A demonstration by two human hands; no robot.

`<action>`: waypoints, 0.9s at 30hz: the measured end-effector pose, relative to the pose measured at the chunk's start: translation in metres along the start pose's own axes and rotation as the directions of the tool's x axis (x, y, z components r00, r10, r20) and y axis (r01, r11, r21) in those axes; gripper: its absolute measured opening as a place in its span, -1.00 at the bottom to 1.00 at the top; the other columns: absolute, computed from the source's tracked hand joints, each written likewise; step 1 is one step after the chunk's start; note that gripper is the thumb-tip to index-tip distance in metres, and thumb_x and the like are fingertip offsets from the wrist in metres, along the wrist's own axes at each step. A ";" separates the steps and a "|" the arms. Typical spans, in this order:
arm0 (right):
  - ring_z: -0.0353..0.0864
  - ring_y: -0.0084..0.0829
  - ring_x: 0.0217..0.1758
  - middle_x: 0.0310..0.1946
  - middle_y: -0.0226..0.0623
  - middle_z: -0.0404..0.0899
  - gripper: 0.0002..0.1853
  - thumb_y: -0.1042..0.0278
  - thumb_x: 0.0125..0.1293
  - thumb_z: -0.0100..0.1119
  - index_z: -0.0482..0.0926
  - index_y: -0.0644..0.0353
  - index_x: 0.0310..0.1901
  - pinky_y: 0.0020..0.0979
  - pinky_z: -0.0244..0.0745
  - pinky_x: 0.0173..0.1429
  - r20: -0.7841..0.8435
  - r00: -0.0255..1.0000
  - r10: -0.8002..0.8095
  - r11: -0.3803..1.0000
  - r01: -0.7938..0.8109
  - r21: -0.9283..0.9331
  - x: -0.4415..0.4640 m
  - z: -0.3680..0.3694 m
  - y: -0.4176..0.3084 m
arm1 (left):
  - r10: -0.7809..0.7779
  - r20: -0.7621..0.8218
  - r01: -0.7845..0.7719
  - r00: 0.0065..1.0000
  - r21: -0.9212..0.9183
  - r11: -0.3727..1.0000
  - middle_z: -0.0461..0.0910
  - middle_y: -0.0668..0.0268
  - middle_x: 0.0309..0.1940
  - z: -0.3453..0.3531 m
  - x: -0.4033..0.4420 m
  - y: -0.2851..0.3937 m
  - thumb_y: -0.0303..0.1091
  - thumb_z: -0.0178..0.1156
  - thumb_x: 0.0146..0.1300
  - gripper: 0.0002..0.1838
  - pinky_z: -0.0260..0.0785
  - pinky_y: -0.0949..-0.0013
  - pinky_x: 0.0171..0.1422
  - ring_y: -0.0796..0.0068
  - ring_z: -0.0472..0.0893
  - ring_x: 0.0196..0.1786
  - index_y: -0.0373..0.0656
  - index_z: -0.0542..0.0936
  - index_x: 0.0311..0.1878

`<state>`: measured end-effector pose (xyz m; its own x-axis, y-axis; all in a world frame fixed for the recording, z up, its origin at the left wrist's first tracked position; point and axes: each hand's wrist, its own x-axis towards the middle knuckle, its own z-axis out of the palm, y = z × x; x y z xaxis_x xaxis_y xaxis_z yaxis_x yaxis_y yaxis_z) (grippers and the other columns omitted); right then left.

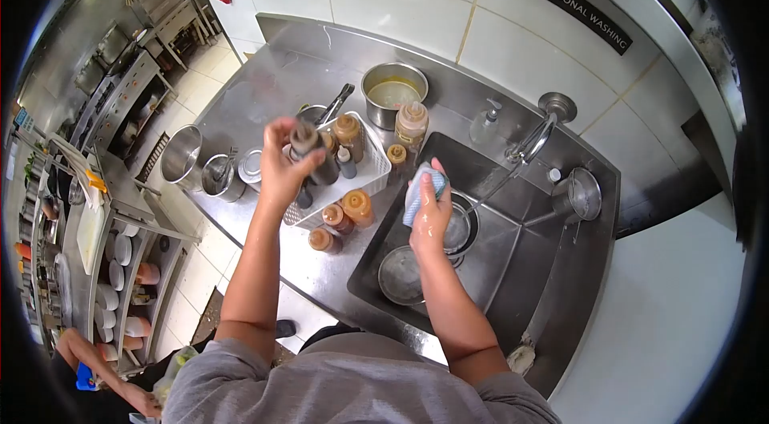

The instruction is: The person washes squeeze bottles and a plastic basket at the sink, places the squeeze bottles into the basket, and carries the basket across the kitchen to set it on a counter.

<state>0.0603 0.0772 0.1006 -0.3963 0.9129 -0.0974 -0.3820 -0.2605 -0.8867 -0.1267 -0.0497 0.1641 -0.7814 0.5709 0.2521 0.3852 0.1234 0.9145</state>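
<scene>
Over the white plastic basket (375, 183), my left hand (282, 171) is closed around a dark sauce bottle (307, 139), slightly blurred. More squeeze bottles with brown and dark contents stand in the basket. Just in front of it, on the steel counter, are several orange and reddish-brown bottles (358, 207). My right hand (431, 220), wet with suds, grips a folded blue-and-white cloth (414, 198) above the left side of the sink (513, 264). Round metal bowls (400, 276) lie in the sink below that hand, partly hidden by the forearm.
A steel pot (394, 87) with cloudy liquid stands behind the basket. A faucet (533, 139) and a soap pump bottle (484, 126) are at the sink's back edge. Metal containers (183, 155) sit at the counter's left end. At lower left, another person's arm (108, 372) shows.
</scene>
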 end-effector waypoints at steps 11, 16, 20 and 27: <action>0.50 -0.12 0.13 0.07 -0.02 0.50 -0.61 0.18 0.35 0.14 0.54 0.28 0.07 -0.23 0.36 0.21 0.249 0.648 -0.720 0.437 0.702 -0.563 -0.002 0.028 -0.057 | -0.121 0.451 0.438 0.884 -0.711 0.551 0.52 0.39 -0.19 0.135 -0.038 0.049 -0.22 0.10 0.30 -0.77 0.35 0.42 0.02 0.56 0.48 -0.12 -0.16 0.52 -0.10; 0.58 -0.35 -0.44 -0.44 -0.32 0.60 -0.58 -0.02 0.47 -0.10 0.56 0.21 -0.09 -0.34 0.49 -0.26 -0.042 0.998 0.050 0.974 -0.058 -0.217 0.034 -0.037 0.017 | -0.043 0.297 0.217 0.954 -0.584 0.782 0.60 0.30 -0.25 0.157 -0.048 0.027 -0.32 0.39 0.08 -0.70 0.35 0.41 0.05 0.48 0.53 -0.14 -0.25 0.57 -0.18; 0.55 -0.40 -0.46 -0.42 -0.34 0.58 -0.66 0.05 0.46 -0.06 0.56 0.13 -0.08 -0.37 0.46 -0.34 0.044 0.739 0.672 0.740 -0.673 0.011 0.032 -0.055 0.076 | 0.179 0.015 -0.169 0.984 -0.256 0.952 0.58 0.27 -0.29 0.185 -0.046 -0.025 -0.32 0.34 0.14 -0.73 0.37 0.39 -0.04 0.47 0.51 -0.22 -0.23 0.55 -0.15; 0.64 -0.30 -0.14 -0.14 -0.19 0.61 -0.69 0.25 0.45 -0.09 0.53 0.31 -0.03 -0.29 0.54 -0.14 0.022 0.755 0.655 0.749 -0.653 0.109 0.053 -0.060 0.128 | 0.038 0.042 -0.039 0.998 0.021 0.999 0.53 0.12 -0.17 0.189 -0.053 -0.062 -0.53 0.28 0.08 -0.66 0.35 0.30 0.12 0.23 0.55 -0.04 -0.24 0.48 -0.05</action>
<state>0.0407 0.1109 -0.0451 -0.5677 0.5117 -0.6449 -0.1184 -0.8260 -0.5511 -0.0166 0.0656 0.0346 -0.7449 0.6087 0.2731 0.4256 0.1184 0.8971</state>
